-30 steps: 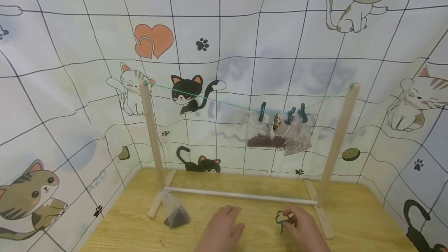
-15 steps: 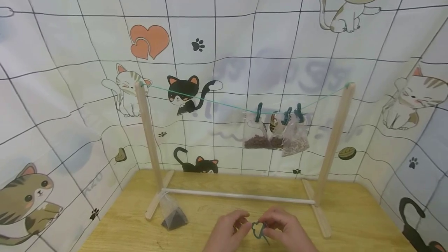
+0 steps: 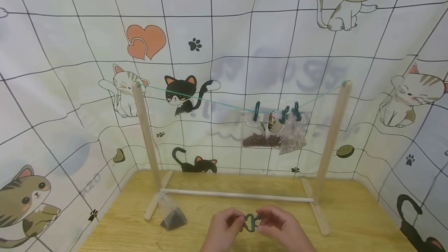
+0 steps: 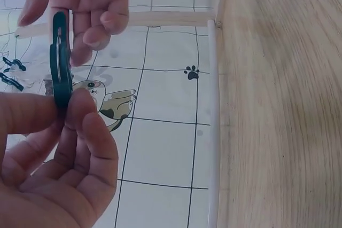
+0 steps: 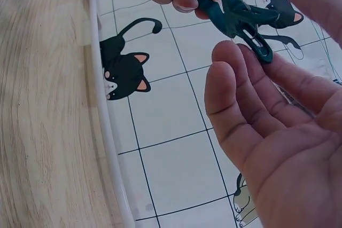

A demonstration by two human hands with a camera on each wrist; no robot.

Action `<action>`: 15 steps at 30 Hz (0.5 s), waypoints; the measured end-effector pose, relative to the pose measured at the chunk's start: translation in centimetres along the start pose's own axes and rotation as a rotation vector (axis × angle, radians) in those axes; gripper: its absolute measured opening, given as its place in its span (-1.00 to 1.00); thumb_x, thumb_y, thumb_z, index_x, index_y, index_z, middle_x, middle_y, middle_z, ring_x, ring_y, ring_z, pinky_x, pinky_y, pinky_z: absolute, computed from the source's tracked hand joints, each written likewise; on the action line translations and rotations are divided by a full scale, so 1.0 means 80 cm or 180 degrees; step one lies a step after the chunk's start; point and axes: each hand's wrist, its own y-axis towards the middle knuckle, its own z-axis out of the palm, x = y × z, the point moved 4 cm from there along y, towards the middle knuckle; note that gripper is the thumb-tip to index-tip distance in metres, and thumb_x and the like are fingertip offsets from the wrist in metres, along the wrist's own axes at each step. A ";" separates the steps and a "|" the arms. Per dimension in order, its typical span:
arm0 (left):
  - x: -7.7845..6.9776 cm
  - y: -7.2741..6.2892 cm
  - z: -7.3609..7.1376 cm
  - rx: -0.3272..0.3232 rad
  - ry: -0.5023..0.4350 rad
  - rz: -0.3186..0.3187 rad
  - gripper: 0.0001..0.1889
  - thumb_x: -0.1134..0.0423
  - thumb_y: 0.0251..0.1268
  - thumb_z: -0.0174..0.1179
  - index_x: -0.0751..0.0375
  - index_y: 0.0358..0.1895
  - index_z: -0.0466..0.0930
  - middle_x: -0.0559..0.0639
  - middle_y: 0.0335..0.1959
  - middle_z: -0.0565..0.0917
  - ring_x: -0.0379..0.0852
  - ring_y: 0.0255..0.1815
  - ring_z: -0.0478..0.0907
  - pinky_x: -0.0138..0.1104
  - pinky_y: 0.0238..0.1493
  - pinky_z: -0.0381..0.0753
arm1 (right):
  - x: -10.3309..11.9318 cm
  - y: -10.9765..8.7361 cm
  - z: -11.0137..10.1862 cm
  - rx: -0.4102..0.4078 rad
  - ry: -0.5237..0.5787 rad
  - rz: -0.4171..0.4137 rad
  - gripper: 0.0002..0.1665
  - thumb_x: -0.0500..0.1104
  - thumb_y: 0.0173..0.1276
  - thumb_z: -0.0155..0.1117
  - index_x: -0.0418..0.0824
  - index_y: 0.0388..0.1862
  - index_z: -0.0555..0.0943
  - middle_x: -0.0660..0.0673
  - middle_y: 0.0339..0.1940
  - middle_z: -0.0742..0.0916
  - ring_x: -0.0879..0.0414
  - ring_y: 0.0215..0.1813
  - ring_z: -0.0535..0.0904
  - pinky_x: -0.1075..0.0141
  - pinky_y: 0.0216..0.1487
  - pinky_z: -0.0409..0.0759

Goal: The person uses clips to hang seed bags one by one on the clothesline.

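A dark green plastic spring clip (image 3: pixel 250 223) is held up over the table, between the two hands. My left hand (image 3: pixel 225 226) pinches one end of it between thumb and fingers, plain to see in the left wrist view. The fingertips of my right hand (image 3: pixel 283 226) touch the clip's other end. In the right wrist view the thumb of that hand stands apart from the clip (image 5: pixel 235 12). Beyond the hands, several small clear bags (image 3: pixel 254 137) of brown and pale bits hang from a green string (image 3: pixel 217 101) by similar green clips (image 3: pixel 257 111).
A wooden frame with a left post (image 3: pixel 146 139) and a right post (image 3: pixel 332 139) carries the string. A white bar (image 3: pixel 234 195) joins its feet low down. A clear bag with dark contents (image 3: pixel 174 217) rests by the left foot on the wooden table (image 3: pixel 129 224).
My right hand has brought the clip leftward to the left hand, which now pinches it. The clip has turned between the hands, and the right thumb stands off it.
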 end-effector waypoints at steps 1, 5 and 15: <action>0.000 0.000 -0.001 -0.0041 -0.0010 -0.0005 -0.90 0.37 0.48 0.23 0.30 -0.19 0.73 0.01 -0.34 0.74 -0.28 -0.41 0.59 -0.44 -0.35 0.58 | 0.001 0.000 0.000 0.0032 0.0012 -0.0015 -0.49 -0.24 0.46 0.36 -0.45 0.29 0.54 -0.09 -0.10 0.72 0.21 -0.13 0.66 0.33 -0.08 0.69; 0.002 0.001 -0.001 -0.0081 -0.0072 -0.0024 -0.90 0.38 0.48 0.23 0.29 -0.19 0.73 0.02 -0.36 0.73 -0.28 -0.43 0.60 -0.43 -0.37 0.60 | 0.001 0.002 0.002 0.0110 -0.0017 -0.0032 -0.44 -0.27 0.44 0.37 -0.46 0.35 0.49 -0.14 -0.08 0.71 0.20 -0.13 0.66 0.33 -0.08 0.68; 0.010 0.002 0.005 0.0153 -0.0141 -0.0082 -0.90 0.40 0.47 0.22 0.33 -0.21 0.71 0.03 -0.31 0.76 -0.26 -0.44 0.62 -0.43 -0.36 0.62 | -0.002 0.006 0.004 -0.0116 -0.0072 0.0148 -0.52 -0.23 0.45 0.37 -0.41 0.27 0.56 -0.21 -0.07 0.75 0.21 -0.13 0.66 0.35 -0.06 0.67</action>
